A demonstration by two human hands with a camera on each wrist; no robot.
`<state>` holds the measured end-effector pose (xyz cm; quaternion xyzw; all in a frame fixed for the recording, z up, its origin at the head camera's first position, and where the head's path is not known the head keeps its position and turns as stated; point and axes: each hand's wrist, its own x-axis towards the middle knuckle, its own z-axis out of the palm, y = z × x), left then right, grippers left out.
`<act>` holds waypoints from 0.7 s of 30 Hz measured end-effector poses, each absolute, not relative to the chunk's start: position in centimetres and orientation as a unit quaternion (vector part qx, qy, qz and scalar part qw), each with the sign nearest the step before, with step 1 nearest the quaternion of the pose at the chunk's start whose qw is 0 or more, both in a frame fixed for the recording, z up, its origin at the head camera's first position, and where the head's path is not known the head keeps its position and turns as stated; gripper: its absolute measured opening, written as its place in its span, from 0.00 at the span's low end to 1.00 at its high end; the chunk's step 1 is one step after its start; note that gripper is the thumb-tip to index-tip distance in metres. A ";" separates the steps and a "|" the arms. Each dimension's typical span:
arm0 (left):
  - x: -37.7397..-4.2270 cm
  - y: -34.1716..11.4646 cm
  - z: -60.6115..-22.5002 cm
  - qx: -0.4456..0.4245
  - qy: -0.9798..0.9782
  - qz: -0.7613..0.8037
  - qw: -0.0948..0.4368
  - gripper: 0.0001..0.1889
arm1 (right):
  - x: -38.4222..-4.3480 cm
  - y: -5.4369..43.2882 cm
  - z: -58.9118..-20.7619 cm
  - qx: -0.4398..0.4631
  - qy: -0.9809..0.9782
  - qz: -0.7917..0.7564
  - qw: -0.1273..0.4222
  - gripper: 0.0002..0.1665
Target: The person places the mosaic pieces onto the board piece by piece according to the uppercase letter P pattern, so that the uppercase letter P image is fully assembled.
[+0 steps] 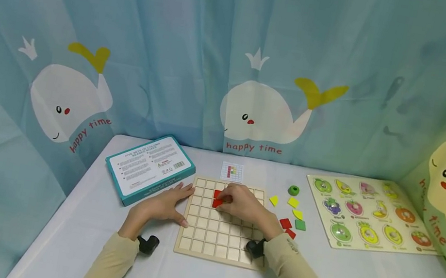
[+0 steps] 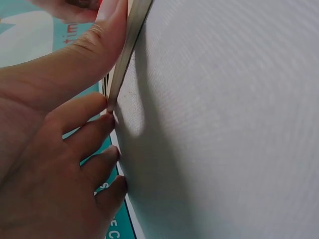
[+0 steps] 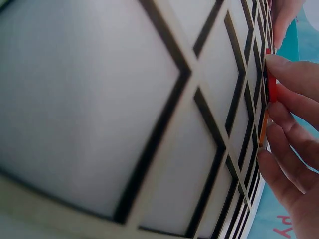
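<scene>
A pale wooden grid board [image 1: 208, 249] lies in front of the person. The right hand [image 1: 246, 205] reaches over its upper part and pinches a red square tile [image 3: 272, 84] between thumb and fingertips, low over the cells. Another red tile [image 1: 217, 192] sits in the board, partly covered by this hand. In the right wrist view an orange piece [image 3: 263, 130] shows under the fingers. The left hand [image 1: 163, 202] is spread at the board's left side, its thumb and fingertips touching the edge [image 2: 122, 74]; it grips no tile.
A small printed pattern card [image 1: 232, 172] lies behind the board. To the left is a teal box [image 1: 149, 169]. On the right lie a green bead [image 1: 293, 190], several yellow pieces [image 1: 293, 202], red tiles [image 1: 285, 224], a green tile [image 1: 300, 224] and a fruit puzzle [image 1: 371, 224].
</scene>
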<state>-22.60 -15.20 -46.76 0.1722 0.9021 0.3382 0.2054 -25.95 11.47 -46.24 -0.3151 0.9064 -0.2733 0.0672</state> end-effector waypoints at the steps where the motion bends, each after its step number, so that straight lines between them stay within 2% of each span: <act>1: -22.6 -15.2 -46.7 0.173 0.903 0.337 0.205 0.54 | -25.9 11.4 -46.2 -0.315 0.907 -0.271 0.068 0.13; 21: -22.8 -15.3 -47.0 0.176 0.901 0.338 0.206 0.55 | -25.6 11.7 -46.4 -0.299 0.909 -0.283 0.060 0.10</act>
